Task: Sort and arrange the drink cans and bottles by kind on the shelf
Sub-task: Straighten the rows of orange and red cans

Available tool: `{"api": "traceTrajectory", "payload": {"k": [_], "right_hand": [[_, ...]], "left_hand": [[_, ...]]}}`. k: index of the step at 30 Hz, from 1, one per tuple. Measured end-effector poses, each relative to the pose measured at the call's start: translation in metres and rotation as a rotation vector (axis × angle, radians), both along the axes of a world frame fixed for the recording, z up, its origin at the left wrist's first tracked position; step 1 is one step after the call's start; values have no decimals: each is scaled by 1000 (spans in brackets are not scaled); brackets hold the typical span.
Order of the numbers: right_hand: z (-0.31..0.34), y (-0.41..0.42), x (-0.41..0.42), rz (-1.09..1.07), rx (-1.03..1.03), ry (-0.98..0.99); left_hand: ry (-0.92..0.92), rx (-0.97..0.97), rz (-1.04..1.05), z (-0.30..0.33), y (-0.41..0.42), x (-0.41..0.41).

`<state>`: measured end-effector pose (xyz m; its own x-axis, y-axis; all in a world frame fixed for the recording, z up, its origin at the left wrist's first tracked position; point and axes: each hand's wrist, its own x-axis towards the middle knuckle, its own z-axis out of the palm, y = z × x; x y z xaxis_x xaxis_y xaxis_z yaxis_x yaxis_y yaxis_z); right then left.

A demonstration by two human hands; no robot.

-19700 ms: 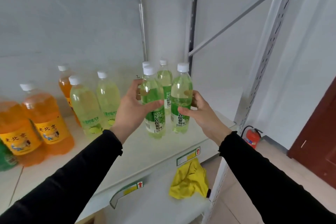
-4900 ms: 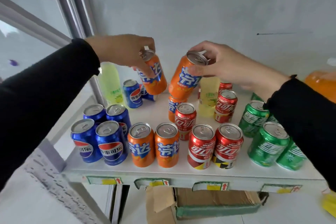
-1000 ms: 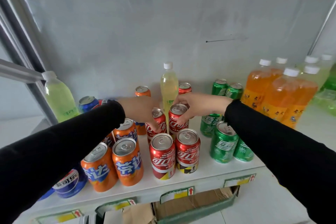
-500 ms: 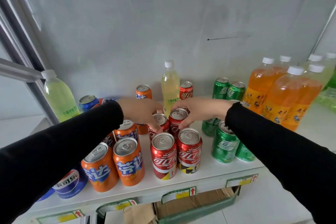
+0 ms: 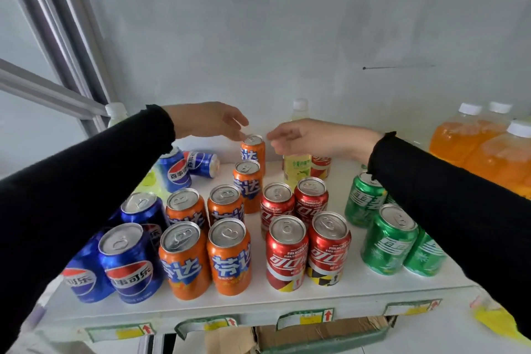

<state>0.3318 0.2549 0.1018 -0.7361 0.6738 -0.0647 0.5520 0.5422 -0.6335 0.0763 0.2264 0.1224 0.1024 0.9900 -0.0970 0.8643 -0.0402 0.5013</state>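
The white shelf (image 5: 258,307) carries cans in colour groups: blue Pepsi cans (image 5: 129,264) at left, orange Fanta cans (image 5: 227,256) beside them, red Coca-Cola cans (image 5: 327,247) in the middle, green Sprite cans (image 5: 388,241) at right. A single orange can (image 5: 253,152) stands at the back of the orange column. My left hand (image 5: 207,121) hovers just above and left of it, fingers relaxed, holding nothing. My right hand (image 5: 310,138) hovers to its right, fingers loosely curled, empty. A pale yellow bottle (image 5: 297,165) stands behind my right hand.
One blue can (image 5: 201,163) lies on its side at the back left. Large orange soda bottles (image 5: 488,149) stand at far right. A pale green bottle's cap (image 5: 116,110) shows by the left upright. Cardboard (image 5: 287,336) sits under the shelf.
Both hands have let go of the second-row red cans and risen toward the back, now flanking the rear orange can. The camera has shifted left.
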Motion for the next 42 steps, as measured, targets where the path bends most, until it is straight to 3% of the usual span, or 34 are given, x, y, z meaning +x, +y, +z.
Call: {"api": "traceTrajectory", "payload": {"k": [4, 9, 17, 24, 34, 42], "right_hand": [[-10, 9, -38, 49, 105, -221], [-27, 19, -66, 101, 75, -363], [-61, 38, -81, 116, -12, -258], [-74, 39, -79, 119, -23, -140], [-56, 35, -76, 8, -88, -19], [-52, 20, -116, 56, -172, -18]], "left_hand": [[49, 41, 51, -11, 20, -12], [125, -5, 69, -27, 51, -12], [210, -80, 6, -59, 98, 9], [5, -93, 14, -74, 103, 1], [-188, 207, 270, -12, 11, -56], [-11, 42, 339, -21, -57, -80]]}}
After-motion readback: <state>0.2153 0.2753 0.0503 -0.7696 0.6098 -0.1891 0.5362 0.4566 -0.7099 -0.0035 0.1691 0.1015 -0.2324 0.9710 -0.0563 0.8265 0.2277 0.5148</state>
